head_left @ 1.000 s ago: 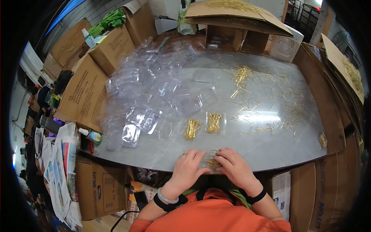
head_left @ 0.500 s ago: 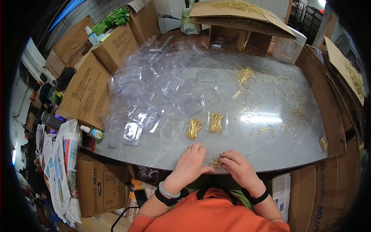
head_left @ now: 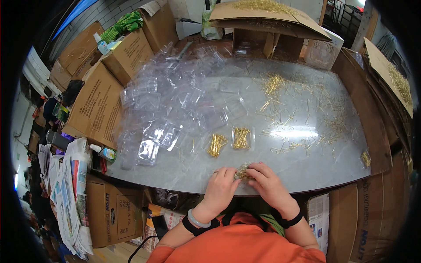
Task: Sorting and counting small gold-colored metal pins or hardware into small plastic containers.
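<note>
Bundle of thin gold wires (head_left: pixel 244 172) sits between the fingertips of both hands, small, a little untidy, with some strands catching the light. The right hand (head_left: pixel 268 186) has its thumb and fingers curled onto the bundle's right side, gripping it; the left hand (head_left: pixel 221 188) bends its fingers against the other side, though I cannot tell whether they pinch it or only steady it.

The near edge of the grey table (head_left: pixel 175 175) runs right beneath the two hands. Bare tabletop opens to the left of the left hand and, more widely, to the right of the right hand. Just ahead of both hands, a loose gold bundle (head_left: pixel 217 145) lies beside a clear tray (head_left: pixel 251 141) holding a neater packed bundle (head_left: pixel 240 137); these two close off the room straight ahead.

Farther out, beyond the left hand, a heap of clear trays (head_left: pixel 175 98) spreads toward cardboard boxes (head_left: pixel 94 107), with a small bottle (head_left: pixel 107 153) at their foot. Beyond the right hand lie scattered wires (head_left: pixel 302 144) and a gold pile (head_left: pixel 274 83), bounded on the far right by a cardboard wall (head_left: pixel 366 114).
</note>
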